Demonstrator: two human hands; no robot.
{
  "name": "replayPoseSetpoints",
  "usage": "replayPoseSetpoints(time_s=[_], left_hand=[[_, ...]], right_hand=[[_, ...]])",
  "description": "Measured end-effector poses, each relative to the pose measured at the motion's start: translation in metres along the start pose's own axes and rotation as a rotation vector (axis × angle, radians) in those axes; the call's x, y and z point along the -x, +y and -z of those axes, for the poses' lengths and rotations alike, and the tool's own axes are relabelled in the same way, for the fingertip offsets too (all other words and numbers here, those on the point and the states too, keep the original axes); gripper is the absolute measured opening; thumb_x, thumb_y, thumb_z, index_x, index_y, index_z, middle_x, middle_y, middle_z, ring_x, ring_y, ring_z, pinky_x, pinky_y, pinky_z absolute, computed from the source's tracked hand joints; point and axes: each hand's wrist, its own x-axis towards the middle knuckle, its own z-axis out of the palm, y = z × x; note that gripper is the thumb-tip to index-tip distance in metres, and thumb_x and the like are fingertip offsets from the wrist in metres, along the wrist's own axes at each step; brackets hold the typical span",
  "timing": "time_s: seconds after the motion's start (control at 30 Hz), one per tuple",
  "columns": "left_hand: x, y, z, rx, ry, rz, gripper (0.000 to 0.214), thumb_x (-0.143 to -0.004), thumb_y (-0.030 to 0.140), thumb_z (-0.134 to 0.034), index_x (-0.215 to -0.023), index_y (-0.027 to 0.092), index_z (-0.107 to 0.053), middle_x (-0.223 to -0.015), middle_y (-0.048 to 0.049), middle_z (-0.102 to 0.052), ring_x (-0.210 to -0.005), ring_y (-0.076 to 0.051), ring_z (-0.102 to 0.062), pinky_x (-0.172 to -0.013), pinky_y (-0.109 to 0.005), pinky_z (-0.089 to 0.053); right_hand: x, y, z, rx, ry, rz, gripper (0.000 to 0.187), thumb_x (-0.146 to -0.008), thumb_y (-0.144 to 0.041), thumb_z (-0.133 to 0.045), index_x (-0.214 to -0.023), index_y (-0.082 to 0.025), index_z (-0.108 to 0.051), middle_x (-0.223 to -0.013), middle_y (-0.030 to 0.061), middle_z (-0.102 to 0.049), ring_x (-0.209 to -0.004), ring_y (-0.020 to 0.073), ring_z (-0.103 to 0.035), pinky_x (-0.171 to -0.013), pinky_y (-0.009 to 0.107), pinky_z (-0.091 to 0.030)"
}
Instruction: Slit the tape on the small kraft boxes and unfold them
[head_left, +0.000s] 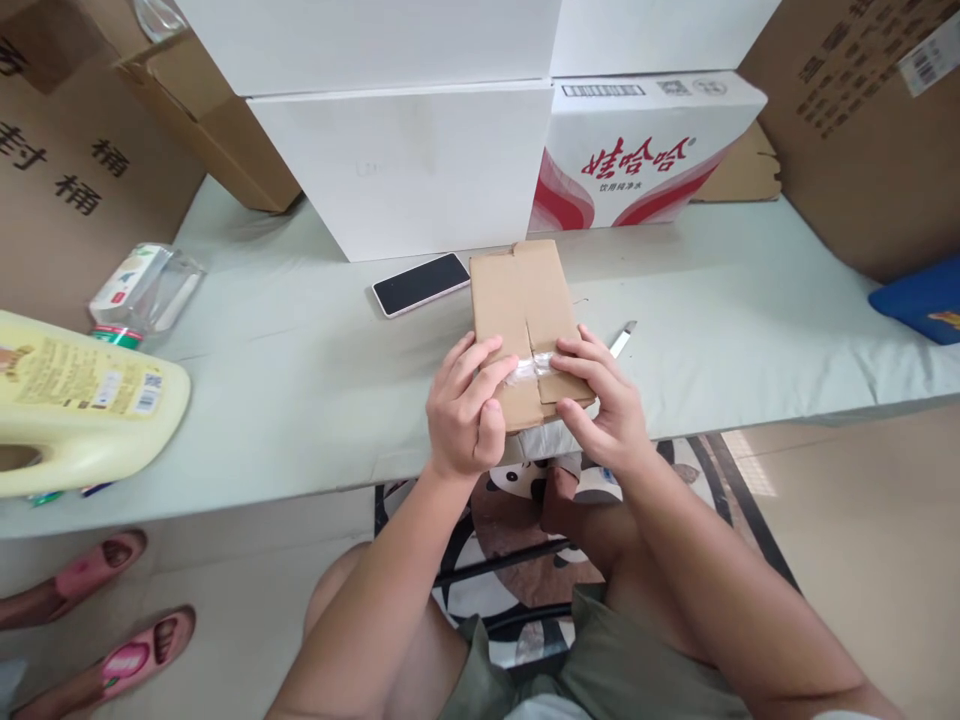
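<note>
A small brown cardboard box (517, 292) rests at the table's front edge, between my two hands. Crumpled white plastic (534, 368) shows across a torn or cut part near its closer end, and more hangs below that end. My left hand (469, 405) grips the box's left side, its index fingertip at the plastic. On the other side, my right hand (604, 395) holds the box with its fingers on top, close to the plastic, and its thumb at the near edge. A utility knife (623, 338) lies just beyond my right hand. Left of the box is a phone (421, 285), dark screen up.
White boxes (420, 170) and a red-and-white printed carton (637, 150) line the back of the table (300, 400). At left stand a yellow jug (90, 400) and a clear plastic container (154, 285). Another person's slippered feet (150, 650) are on the floor.
</note>
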Motion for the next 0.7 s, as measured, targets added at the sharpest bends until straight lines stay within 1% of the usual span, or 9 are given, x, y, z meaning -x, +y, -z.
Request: replayPoseSetpoints(time_s=[0.07, 0.17, 0.27, 0.37, 0.47, 0.53, 0.6, 0.67, 0.7], left_hand=[[0.001, 0.002, -0.001, -0.021, 0.008, 0.016, 0.045, -0.101, 0.029, -0.033, -0.115, 0.017, -0.074, -0.126, -0.0136, -0.073, -0.123, -0.028, -0.067, -0.111, -0.049, -0.054], [0.001, 0.003, -0.004, -0.011, 0.022, 0.026, 0.045, -0.1, 0.028, -0.034, -0.115, 0.016, -0.075, -0.127, -0.0146, -0.072, -0.122, -0.029, -0.067, -0.109, -0.049, -0.054], [0.002, 0.001, -0.006, 0.032, 0.039, 0.021, 0.045, -0.101, 0.031, -0.033, -0.115, 0.017, -0.074, -0.127, -0.0141, -0.071, -0.121, -0.028, -0.065, -0.11, -0.048, -0.052], [0.003, -0.002, -0.006, 0.061, 0.022, 0.016, 0.046, -0.101, 0.035, -0.033, -0.117, 0.019, -0.073, -0.128, -0.0131, -0.07, -0.122, -0.027, -0.063, -0.112, -0.048, -0.05], [0.003, -0.004, -0.006, 0.077, 0.002, -0.025, 0.044, -0.101, 0.039, -0.036, -0.12, 0.018, -0.07, -0.13, -0.0139, -0.069, -0.129, -0.029, -0.06, -0.116, -0.05, -0.047], [0.002, -0.005, -0.006, 0.091, -0.003, -0.069, 0.043, -0.1, 0.041, -0.041, -0.122, 0.017, -0.068, -0.131, -0.0145, -0.07, -0.136, -0.031, -0.057, -0.119, -0.052, -0.045], [0.001, -0.005, -0.007, 0.105, -0.009, -0.092, 0.041, -0.1, 0.041, -0.044, -0.124, 0.017, -0.066, -0.13, -0.014, -0.07, -0.138, -0.031, -0.057, -0.119, -0.053, -0.045], [0.001, -0.006, -0.007, 0.105, -0.013, -0.085, 0.04, -0.1, 0.041, -0.043, -0.126, 0.018, -0.065, -0.129, -0.013, -0.071, -0.137, -0.03, -0.058, -0.12, -0.053, -0.045], [0.001, -0.007, -0.007, 0.1, -0.013, -0.081, 0.04, -0.101, 0.041, -0.043, -0.126, 0.018, -0.065, -0.129, -0.0125, -0.071, -0.137, -0.03, -0.058, -0.12, -0.053, -0.045]], right_hand=[[-0.001, -0.002, -0.001, 0.001, 0.007, 0.008, 0.033, -0.094, -0.031, -0.063, -0.126, -0.026, -0.067, -0.135, 0.0091, -0.07, -0.142, 0.0318, -0.058, -0.124, 0.063, -0.043], [-0.001, -0.005, -0.002, -0.002, 0.018, 0.011, 0.033, -0.094, -0.029, -0.062, -0.127, -0.025, -0.066, -0.135, 0.0097, -0.069, -0.142, 0.0314, -0.057, -0.124, 0.061, -0.043], [-0.001, -0.006, -0.003, -0.041, 0.007, 0.023, 0.037, -0.095, -0.029, -0.06, -0.131, -0.025, -0.063, -0.137, 0.0106, -0.067, -0.139, 0.0296, -0.06, -0.127, 0.061, -0.039], [-0.001, -0.008, -0.004, -0.072, -0.009, 0.02, 0.039, -0.096, -0.03, -0.059, -0.135, -0.027, -0.059, -0.137, 0.0098, -0.066, -0.135, 0.0283, -0.062, -0.129, 0.061, -0.035], [0.001, -0.01, -0.003, -0.064, -0.023, 0.014, 0.039, -0.097, -0.035, -0.058, -0.135, -0.029, -0.059, -0.139, 0.009, -0.065, -0.138, 0.0294, -0.06, -0.128, 0.061, -0.035], [0.002, -0.007, 0.0, -0.056, 0.001, -0.007, 0.038, -0.098, -0.04, -0.053, -0.133, -0.028, -0.06, -0.143, 0.0094, -0.063, -0.141, 0.0306, -0.056, -0.124, 0.06, -0.04], [0.002, 0.0, 0.006, -0.012, 0.103, -0.11, 0.036, -0.1, -0.042, -0.046, -0.127, -0.026, -0.063, -0.135, 0.0105, -0.066, -0.133, 0.0297, -0.06, -0.111, 0.054, -0.052], [0.0, 0.012, 0.012, 0.105, 0.186, -0.322, 0.035, -0.098, -0.039, -0.043, -0.12, -0.024, -0.066, -0.116, 0.0105, -0.07, -0.11, 0.0266, -0.067, -0.092, 0.047, -0.057], [-0.001, 0.02, 0.015, 0.193, 0.178, -0.451, 0.035, -0.095, -0.038, -0.045, -0.119, -0.023, -0.067, -0.109, 0.0099, -0.069, -0.097, 0.0249, -0.067, -0.086, 0.045, -0.057]])
